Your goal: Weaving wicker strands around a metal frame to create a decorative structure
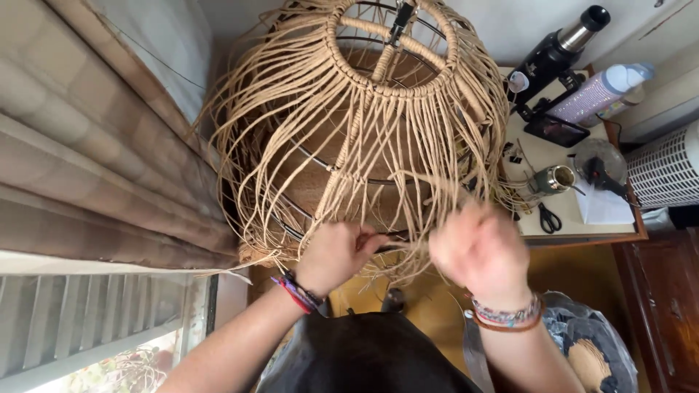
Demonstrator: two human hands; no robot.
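A hanging wire lampshade frame (378,109) is covered with tan cords (291,131) that drop from a woven top ring. My left hand (336,255) pinches cords at the frame's lower ring, fingers closed on them. My right hand (480,251), blurred, grips a bundle of cords stretched to the right of the frame's lower edge. Both wrists wear bracelets. A dark garment (364,356) on my lap shows below.
A curtain (95,160) and window shutters (80,320) fill the left. A small table (582,218) at right holds a flask (557,51), a bottle (601,91), scissors (550,218), a small jar (555,178) and paper. A white slatted basket (666,171) stands beside it; a bag with a cord spool (590,356) lies lower right.
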